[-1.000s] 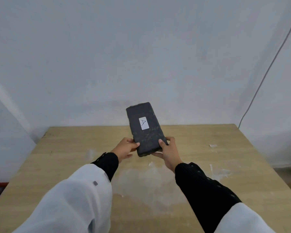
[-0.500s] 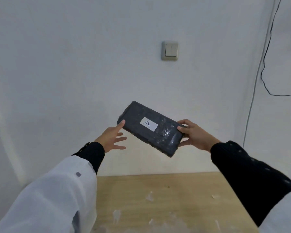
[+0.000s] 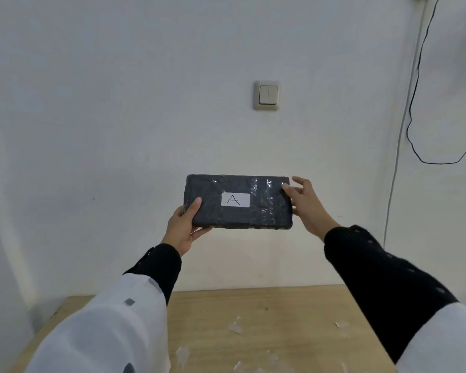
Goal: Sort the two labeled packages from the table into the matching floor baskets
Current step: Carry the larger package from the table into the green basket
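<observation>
Showing only its far part, the wooden table (image 3: 253, 313) is running out of the bottom of the view, and both forearms are cut off there too. The floor baskets and the second labeled package are lying somewhere outside the picture. At the top right, a black cable (image 3: 412, 109) is looping down the white wall (image 3: 119, 103) and leaving the frame above, so its ends are not showing. Pale scraps on the tabletop are too small to identify.

The black package (image 3: 237, 201) is hanging in the air above the table, level and lengthwise across the view, below the light switch (image 3: 266, 95). Its white label (image 3: 235, 200) is facing the camera, reading "A". The left hand (image 3: 184, 227) is gripping the package's lower left corner, thumb lying on the front face and fingers hidden behind it. The right hand (image 3: 306, 203) is sitting at the right end with fingers spread loosely; fingertips are touching the upper right corner, but whether it is actually clasping the package is not clear.

Half a second ago the package was tilted, held by the right hand alone while the left hand was open beside it; now it is sitting level and the left hand is doing the gripping. The switch is appearing lower and nearer the middle than before.
</observation>
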